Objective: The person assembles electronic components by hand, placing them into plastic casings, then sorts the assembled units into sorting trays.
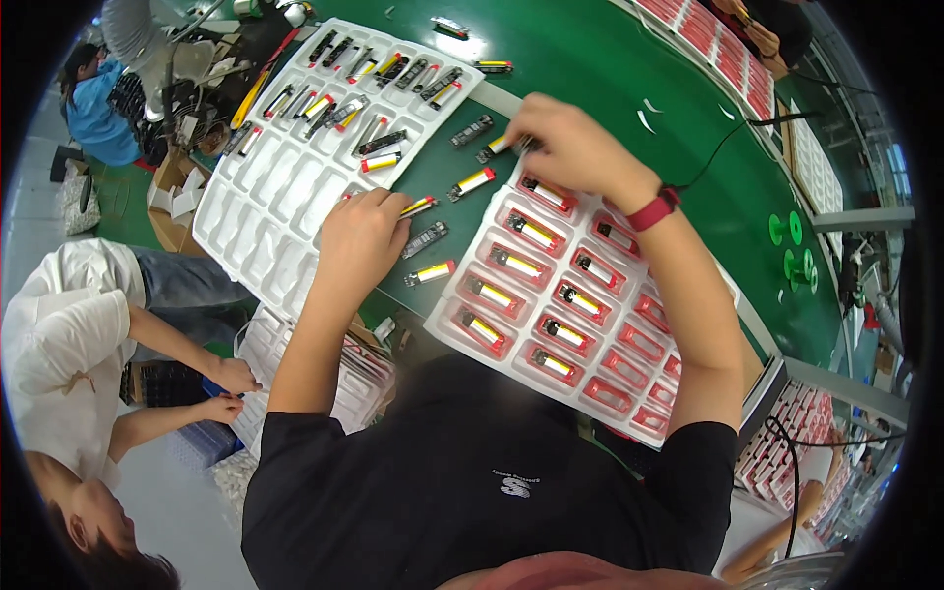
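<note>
My left hand (pixel 362 236) is closed beside the white tray, its thumb and forefinger at one end of a small battery module (pixel 419 206) with a yellow stripe and red tip. My right hand (pixel 562 143), slightly blurred, bends over the far corner of a tray with red-lined pockets (pixel 442 320); its fingertips are pressed together around something dark and partly hidden. Just left of them lies another module (pixel 492 149). Between the trays are loose modules, among them a yellow-and-white one (pixel 471 184) and a dark circuit-board one (pixel 425 240). Several red pockets hold modules, yellow stripe up.
The large white blister tray (pixel 265 231) carries modules in its far pockets. More modules lie on the green table (pixel 590 59). Green spools (pixel 798 265) stand at right. A co-worker in white (pixel 74 324) handles stacked trays (pixel 344 388) at left; another person's hands (pixel 762 44) work at far right.
</note>
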